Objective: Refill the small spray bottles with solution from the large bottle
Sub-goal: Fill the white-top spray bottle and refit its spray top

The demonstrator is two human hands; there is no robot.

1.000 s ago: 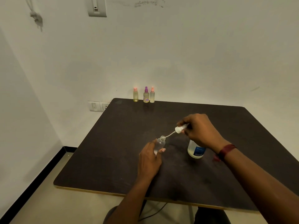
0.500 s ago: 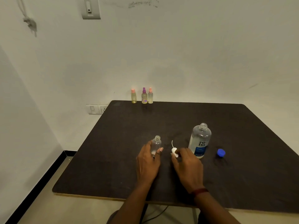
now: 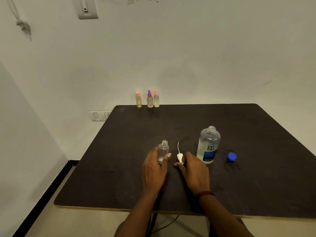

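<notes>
Lower centre: your left grip (image 3: 153, 168) holds the uncapped small bottle (image 3: 163, 149) upright on the desk (image 3: 256, 177); your right grip (image 3: 195, 170) pinches its spray head (image 3: 179, 157) just beside. Next, likely release it, lift the open large bottle (image 3: 208, 146), and pour.

Both forearms enter from 6 o'clock and converge toward 12; left grip (image 3: 154, 170) low on the worktop (image 3: 102, 177), back uppermost, thumb and fingers curled round the small bottle (image 3: 163, 150); right grip (image 3: 195, 170) just beside it at 3 o'clock, back uppermost, thumb and forefinger pinching the spray head (image 3: 179, 157).
</notes>
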